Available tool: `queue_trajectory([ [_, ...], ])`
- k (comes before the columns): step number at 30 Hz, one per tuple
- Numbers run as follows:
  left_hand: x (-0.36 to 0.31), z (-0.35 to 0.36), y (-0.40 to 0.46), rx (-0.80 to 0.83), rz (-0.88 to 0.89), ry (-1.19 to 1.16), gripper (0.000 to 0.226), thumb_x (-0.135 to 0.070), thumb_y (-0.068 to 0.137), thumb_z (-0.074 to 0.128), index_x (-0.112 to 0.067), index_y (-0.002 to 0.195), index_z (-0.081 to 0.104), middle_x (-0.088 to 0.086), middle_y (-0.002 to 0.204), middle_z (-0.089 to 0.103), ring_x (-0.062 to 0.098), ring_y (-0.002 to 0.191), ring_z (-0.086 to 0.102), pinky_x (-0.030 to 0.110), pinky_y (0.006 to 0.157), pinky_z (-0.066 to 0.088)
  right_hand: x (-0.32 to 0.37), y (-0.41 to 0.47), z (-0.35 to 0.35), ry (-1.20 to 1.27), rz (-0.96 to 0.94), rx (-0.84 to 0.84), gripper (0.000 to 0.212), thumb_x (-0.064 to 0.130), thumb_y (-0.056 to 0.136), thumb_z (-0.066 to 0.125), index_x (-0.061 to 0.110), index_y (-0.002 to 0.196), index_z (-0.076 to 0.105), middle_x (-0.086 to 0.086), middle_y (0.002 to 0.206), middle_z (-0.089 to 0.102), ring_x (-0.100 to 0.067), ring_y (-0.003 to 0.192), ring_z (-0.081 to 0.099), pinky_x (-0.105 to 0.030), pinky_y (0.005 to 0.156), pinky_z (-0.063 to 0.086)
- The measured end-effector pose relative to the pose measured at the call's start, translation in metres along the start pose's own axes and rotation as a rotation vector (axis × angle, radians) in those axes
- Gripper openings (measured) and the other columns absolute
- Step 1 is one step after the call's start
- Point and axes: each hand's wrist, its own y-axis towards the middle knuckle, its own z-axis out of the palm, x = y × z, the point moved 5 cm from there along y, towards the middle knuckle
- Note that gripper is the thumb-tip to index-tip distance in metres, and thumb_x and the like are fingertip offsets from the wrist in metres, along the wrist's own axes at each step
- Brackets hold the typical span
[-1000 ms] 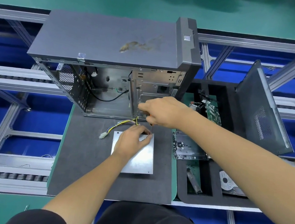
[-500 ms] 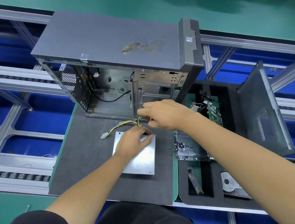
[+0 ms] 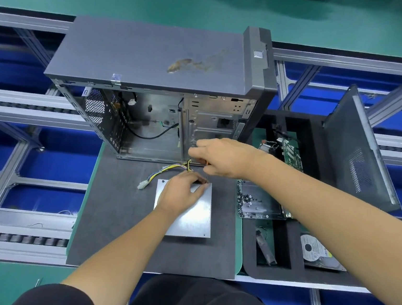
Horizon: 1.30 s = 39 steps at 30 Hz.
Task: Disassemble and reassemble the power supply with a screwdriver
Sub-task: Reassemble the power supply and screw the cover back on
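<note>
The silver power supply [image 3: 194, 216] lies flat on the grey mat [image 3: 116, 230] in front of the open computer case [image 3: 155, 57]. Its yellow and black cable bundle [image 3: 168, 168] runs left to a white connector [image 3: 142, 185]. My left hand [image 3: 181, 192] rests on the supply's far part, its fingertips at the far right corner by the screwdriver tip. My right hand [image 3: 222, 157] grips a screwdriver [image 3: 206, 176] whose thin shaft stands upright on that corner. Most of the handle is hidden in my fist.
A black foam tray [image 3: 289, 272] on the right holds a clear box of screws [image 3: 256, 204], a circuit board [image 3: 292, 152], a hard drive [image 3: 318, 253] and a dark stick-shaped part [image 3: 265, 247]. The case's side panel [image 3: 360, 150] leans at the tray's right. Metal conveyor rails run left and behind.
Both hands stay at the supply's far right corner; my right hand has shifted only slightly. The supply and the cables have not moved.
</note>
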Motion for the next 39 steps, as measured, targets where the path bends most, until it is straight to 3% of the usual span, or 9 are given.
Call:
queue_trajectory([
  [8,0.003,0.001,0.002,0.018,-0.031,0.019,0.012,-0.044,0.086,0.070,-0.033,0.090,0.073,-0.029,0.087,0.067,-0.004,0.092,0.061,0.022,0.078,0.050,0.011,-0.003,-0.002,0.075,-0.073,0.092,0.014,0.015,0.087,0.050,0.025,0.086,0.041,0.004,0.089,0.039,-0.004,0.065,0.038,-0.031,0.051,0.022],
  [13,0.007,0.003,0.003,0.008,-0.058,0.008,0.014,-0.048,0.085,0.070,-0.035,0.089,0.074,-0.025,0.090,0.071,-0.006,0.092,0.062,0.022,0.081,0.052,0.008,-0.001,-0.002,0.047,-0.052,0.109,0.017,0.008,0.083,0.051,0.022,0.089,0.046,0.005,0.087,0.038,-0.014,0.068,0.043,-0.032,0.051,0.024],
  [20,0.006,0.004,0.002,0.015,-0.010,0.006,0.018,-0.049,0.089,0.067,-0.033,0.092,0.075,-0.028,0.095,0.071,-0.004,0.098,0.062,0.030,0.085,0.053,0.003,0.005,-0.001,-0.066,0.111,0.042,0.015,0.023,0.091,0.054,0.025,0.093,0.039,-0.002,0.088,0.052,-0.027,0.068,0.047,-0.032,0.052,0.026],
  [23,0.005,0.003,0.002,0.007,-0.016,0.004,0.015,-0.046,0.088,0.069,-0.032,0.092,0.075,-0.035,0.092,0.067,-0.005,0.097,0.062,0.028,0.084,0.053,0.002,0.004,0.003,-0.082,0.148,0.063,0.022,0.026,0.090,0.054,0.019,0.111,0.050,-0.010,0.094,0.061,-0.031,0.070,0.049,-0.034,0.054,0.030],
  [27,0.002,0.002,0.002,-0.001,-0.007,-0.002,0.014,-0.042,0.087,0.070,-0.030,0.090,0.076,-0.035,0.090,0.067,-0.005,0.095,0.061,0.028,0.084,0.052,0.008,0.003,-0.001,-0.057,0.059,0.113,0.045,0.014,0.084,0.054,0.025,0.126,0.043,-0.004,0.103,0.038,-0.027,0.067,0.047,-0.036,0.049,0.032],
  [30,0.003,0.001,0.002,0.002,-0.039,-0.003,0.019,-0.048,0.086,0.068,-0.031,0.088,0.076,-0.030,0.088,0.068,-0.004,0.094,0.061,0.029,0.082,0.053,0.013,0.001,-0.004,-0.149,-0.078,0.131,0.034,0.006,0.086,0.050,0.021,0.116,0.049,-0.004,0.100,0.039,-0.032,0.070,0.051,-0.040,0.055,0.039],
  [34,0.002,0.001,0.001,0.008,-0.052,0.005,0.022,-0.053,0.084,0.071,-0.032,0.089,0.076,-0.033,0.085,0.063,-0.003,0.092,0.061,0.023,0.080,0.051,0.015,0.003,-0.004,-0.205,-0.054,0.107,0.024,0.022,0.093,0.055,0.019,0.116,0.051,-0.005,0.095,0.052,-0.033,0.077,0.054,-0.041,0.062,0.043],
  [37,0.001,0.000,0.001,0.005,-0.050,-0.007,0.017,-0.049,0.087,0.072,-0.034,0.091,0.076,-0.031,0.085,0.064,-0.001,0.090,0.062,0.028,0.078,0.053,0.015,0.005,-0.005,-0.241,0.057,0.063,0.025,0.030,0.094,0.051,0.017,0.115,0.054,-0.003,0.072,0.046,-0.034,0.074,0.053,-0.037,0.059,0.034],
  [39,-0.001,-0.001,0.001,-0.001,-0.029,-0.002,0.016,-0.046,0.088,0.072,-0.032,0.091,0.077,-0.029,0.084,0.064,0.000,0.089,0.062,0.030,0.076,0.054,0.016,0.005,-0.005,-0.259,0.084,0.063,0.032,0.035,0.094,0.050,0.019,0.122,0.050,-0.005,0.079,0.048,-0.033,0.070,0.052,-0.034,0.055,0.029],
])
